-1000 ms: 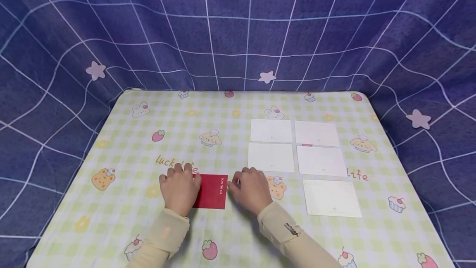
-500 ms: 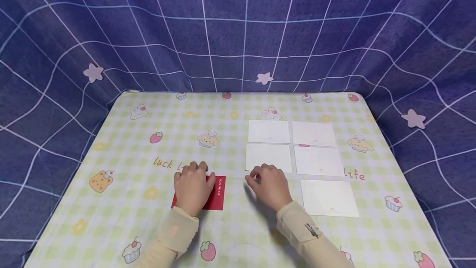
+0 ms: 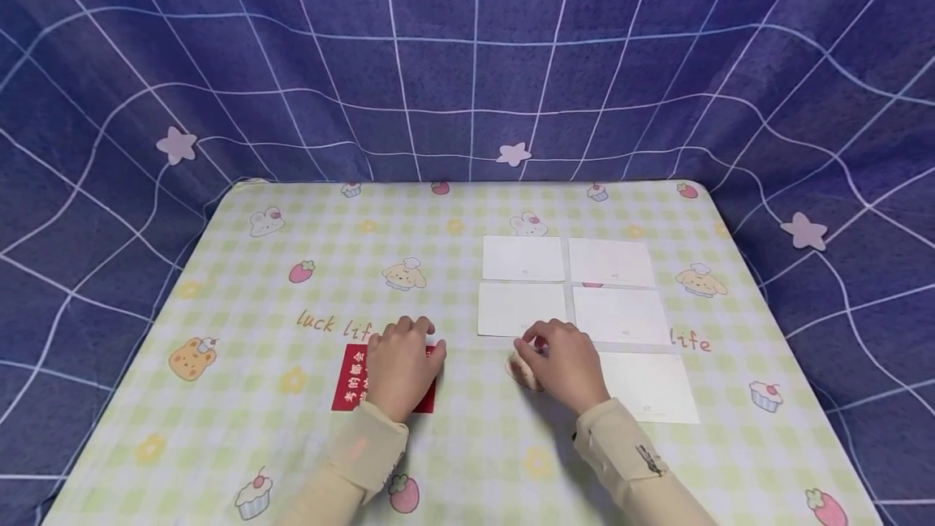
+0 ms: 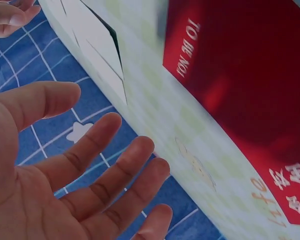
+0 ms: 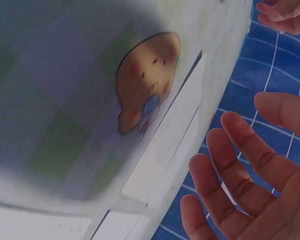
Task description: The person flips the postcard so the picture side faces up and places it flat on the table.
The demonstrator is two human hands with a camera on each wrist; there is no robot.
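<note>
In the head view, a red card (image 3: 351,384) with white lettering lies on the checked tablecloth, partly covered by my left hand (image 3: 403,368). In the left wrist view that hand's fingers (image 4: 97,185) are apart and bent a little, with nothing between them; the red card (image 4: 240,85) fills the upper right. My right hand (image 3: 568,368) is over the printed bear beside the white cards, covering the edge of the front card (image 3: 650,392). Its fingers (image 5: 245,170) are spread and hold nothing in the right wrist view.
Several white cards lie on the right half: two at the back (image 3: 522,258), two in the middle row (image 3: 621,315) and the front one. A pink-red bit (image 3: 592,285) shows between two of them. A dark blue gridded curtain (image 3: 467,63) surrounds the table.
My left hand has slid right across the red card, baring lettering at its left end. My right hand has moved right, away from the red card, to the white cards.
</note>
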